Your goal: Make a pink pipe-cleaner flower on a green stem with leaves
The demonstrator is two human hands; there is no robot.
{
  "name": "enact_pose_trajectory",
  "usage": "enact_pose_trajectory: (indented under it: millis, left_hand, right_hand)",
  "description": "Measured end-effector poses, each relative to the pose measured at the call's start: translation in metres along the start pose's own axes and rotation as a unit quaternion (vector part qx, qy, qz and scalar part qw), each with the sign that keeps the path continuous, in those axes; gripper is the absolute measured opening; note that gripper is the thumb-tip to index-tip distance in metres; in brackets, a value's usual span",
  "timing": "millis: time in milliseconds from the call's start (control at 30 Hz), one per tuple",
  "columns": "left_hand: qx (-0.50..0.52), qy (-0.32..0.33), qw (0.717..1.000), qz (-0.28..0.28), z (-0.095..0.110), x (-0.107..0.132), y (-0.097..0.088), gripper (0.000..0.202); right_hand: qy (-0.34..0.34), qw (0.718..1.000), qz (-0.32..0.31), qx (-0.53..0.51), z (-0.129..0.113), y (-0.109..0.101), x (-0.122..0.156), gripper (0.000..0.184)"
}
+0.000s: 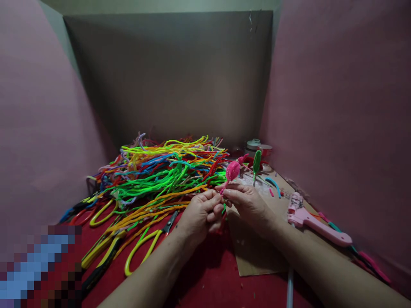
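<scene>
Pink fuzzy piece (232, 171), long axis slanting up-right, lower end pinched in both hands (201, 214) (249, 203)

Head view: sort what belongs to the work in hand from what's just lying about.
Likely the job's:
- pink fuzzy piece, held by left hand and right hand
- coloured fuzzy stems
- glue gun

Probably lying about:
- small container
- curved blue strip

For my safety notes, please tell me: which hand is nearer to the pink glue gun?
The right hand. It is to the left of the pink glue gun, apart from it. The left hand is farther left, beyond the right hand.
</scene>
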State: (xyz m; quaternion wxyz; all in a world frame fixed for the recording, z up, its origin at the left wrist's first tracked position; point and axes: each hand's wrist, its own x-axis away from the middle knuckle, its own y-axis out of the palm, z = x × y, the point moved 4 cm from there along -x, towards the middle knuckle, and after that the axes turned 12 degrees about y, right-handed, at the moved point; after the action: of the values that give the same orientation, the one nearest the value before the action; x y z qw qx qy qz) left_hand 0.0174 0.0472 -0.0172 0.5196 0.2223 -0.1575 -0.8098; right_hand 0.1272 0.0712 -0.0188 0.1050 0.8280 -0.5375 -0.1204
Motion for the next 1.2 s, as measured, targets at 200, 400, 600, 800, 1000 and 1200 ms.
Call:
enact_pose_trajectory:
  millis: [200, 400, 600, 800, 1000, 1200]
  left_hand:
    - [0.105, -0.07, 0.99, -0.056, -0.002, 0.003, -0.002, 0.006]
    - [0.042, -0.073, 0.995, -0.046, 0.002, 0.004, 0.001, 0.013]
    - [-0.26, 0.051, 0.962, 0.072, 0.007, 0.003, -0.001, 0.022]
    - [-0.449, 0.177, 0.872, 0.079, 0.012, 0.005, -0.004, 0.015]
    - [-0.424, 0.17, 0.885, 0.087, 0.014, 0.005, -0.003, 0.017]
    - [-0.245, 0.056, 0.965, 0.072, 0.01, 0.002, -0.002, 0.023]
  right_hand:
    - [0.026, 0.996, -0.055, -0.063, -0.003, 0.006, 0.002, 0.007]
    - [0.007, 0.999, -0.027, -0.035, -0.003, 0.004, 0.002, 0.007]
    - [-0.025, 0.998, 0.05, -0.026, -0.002, -0.003, -0.001, 0.005]
    - [-0.053, 0.994, 0.091, 0.003, -0.003, 0.001, 0.005, 0.005]
    - [-0.041, 0.996, 0.072, -0.027, -0.003, 0.006, 0.007, 0.004]
    - [-0.016, 0.999, 0.031, -0.042, -0.005, 0.007, 0.007, 0.009]
